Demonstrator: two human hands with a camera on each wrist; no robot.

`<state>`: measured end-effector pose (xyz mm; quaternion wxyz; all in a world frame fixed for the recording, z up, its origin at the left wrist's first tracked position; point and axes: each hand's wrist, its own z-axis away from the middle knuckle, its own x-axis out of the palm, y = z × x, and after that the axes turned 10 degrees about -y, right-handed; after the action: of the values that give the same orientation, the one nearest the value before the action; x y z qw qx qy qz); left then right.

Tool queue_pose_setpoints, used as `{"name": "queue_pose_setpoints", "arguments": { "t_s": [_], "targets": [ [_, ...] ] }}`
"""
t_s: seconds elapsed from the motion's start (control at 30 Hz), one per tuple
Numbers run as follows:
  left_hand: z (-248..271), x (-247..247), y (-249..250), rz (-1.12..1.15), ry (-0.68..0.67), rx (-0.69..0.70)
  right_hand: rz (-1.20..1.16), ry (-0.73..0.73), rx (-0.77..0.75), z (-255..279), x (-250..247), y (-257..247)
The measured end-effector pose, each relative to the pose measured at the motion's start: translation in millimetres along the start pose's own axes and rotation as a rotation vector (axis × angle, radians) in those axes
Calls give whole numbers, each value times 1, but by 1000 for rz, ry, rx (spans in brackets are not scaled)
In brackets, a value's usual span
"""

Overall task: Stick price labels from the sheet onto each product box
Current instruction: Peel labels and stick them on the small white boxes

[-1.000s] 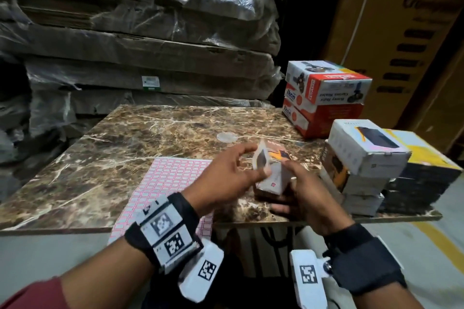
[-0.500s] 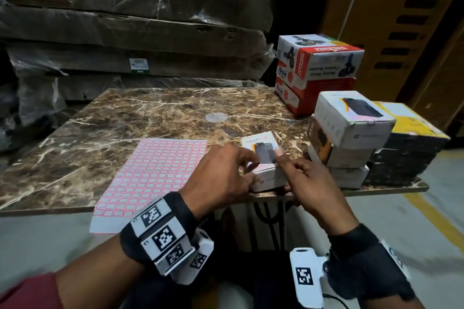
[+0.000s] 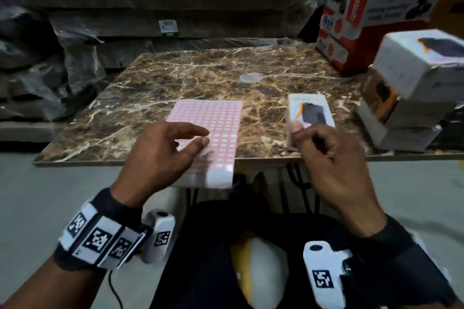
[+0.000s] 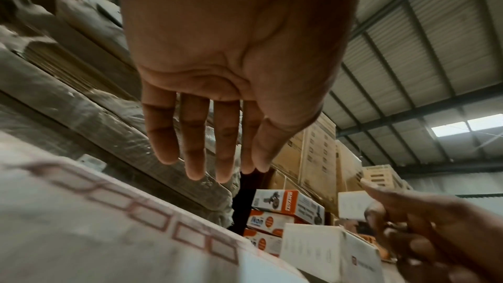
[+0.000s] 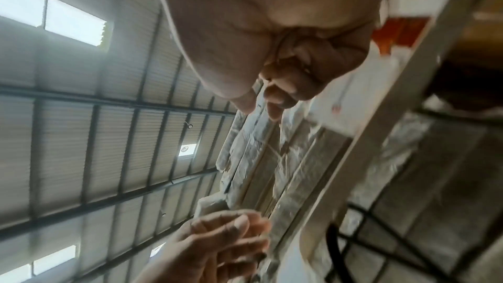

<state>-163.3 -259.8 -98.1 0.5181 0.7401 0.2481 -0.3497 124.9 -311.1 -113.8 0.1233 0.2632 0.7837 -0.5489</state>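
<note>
Pink label sheet (image 3: 216,128) under outstretched left hand (image 3: 160,158) fingers (image 3: 193,133).

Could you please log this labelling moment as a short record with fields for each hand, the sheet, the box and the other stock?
left hand: left hand open, fingers extended over the label sheet
right hand: right hand with fingers curled, at the near end of the small product box; contact unclear
label sheet: pink grid, flat, near edge overhanging the marble table
small product box: lying flat on the table, picture side up
other stock: white boxes stacked at the right edge, red and white boxes behind them
</note>
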Motion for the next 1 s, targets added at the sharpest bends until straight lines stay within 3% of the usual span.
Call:
{"name": "queue_pose_setpoints", "arguments": {
  "t_s": [0.07, 0.2, 0.3, 0.53, 0.83, 1.0],
  "targets": [
    [16, -4, -6, 28, 63, -3, -108, -131, 63, 5, 32, 5],
    [48, -1, -24, 55, 165, -53, -423, -424, 350, 24, 88, 15],
    [66, 6, -32, 81, 225, -69, -633, -555, 426, 41, 117, 12],
    [77, 25, -28, 60, 308, 94, -1068, -394, 475, 35, 155, 11],
    [61, 48, -21, -174, 303, 256, -1197, -377, 397, 32, 152, 23],
    [53, 56, -15, -224, 302, 256, -1230, -411, 380, 32, 148, 27]
  ]
}}
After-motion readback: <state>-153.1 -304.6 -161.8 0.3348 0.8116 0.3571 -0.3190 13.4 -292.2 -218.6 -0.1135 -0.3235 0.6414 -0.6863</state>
